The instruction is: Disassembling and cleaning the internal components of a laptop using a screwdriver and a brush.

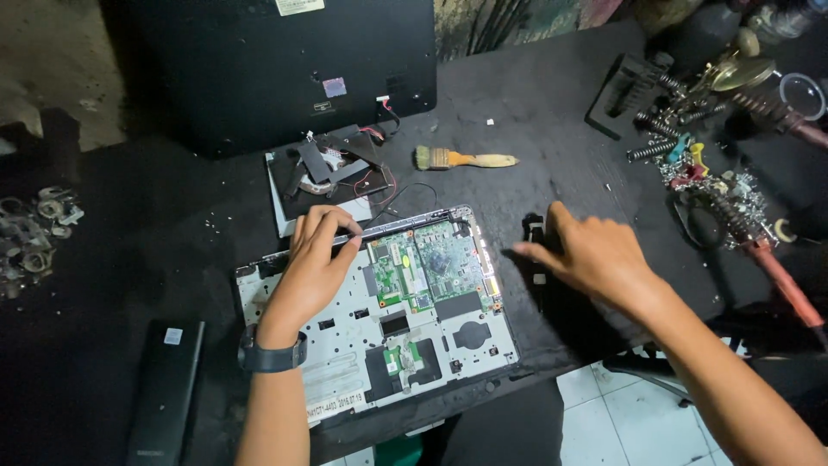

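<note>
pinching the back edge of the opened laptop base (379, 324) at frame centre with my left hand (315, 272), my right hand (595, 255) lay spread on a black part (535, 250), green board (427, 267) still unremoved.

Paintbrush (464, 159) on dark table (552, 103); screwdrivers (759, 250), springs (651, 129) far right; washers (30, 233) left.

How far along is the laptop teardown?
Done: the laptop base lies open with the green circuit board bare, and the screen lid lies apart behind it. In hand: the left hand grips the base's back edge, while the right hand rests on a black part beside it. Left: the board is still seated.
</note>
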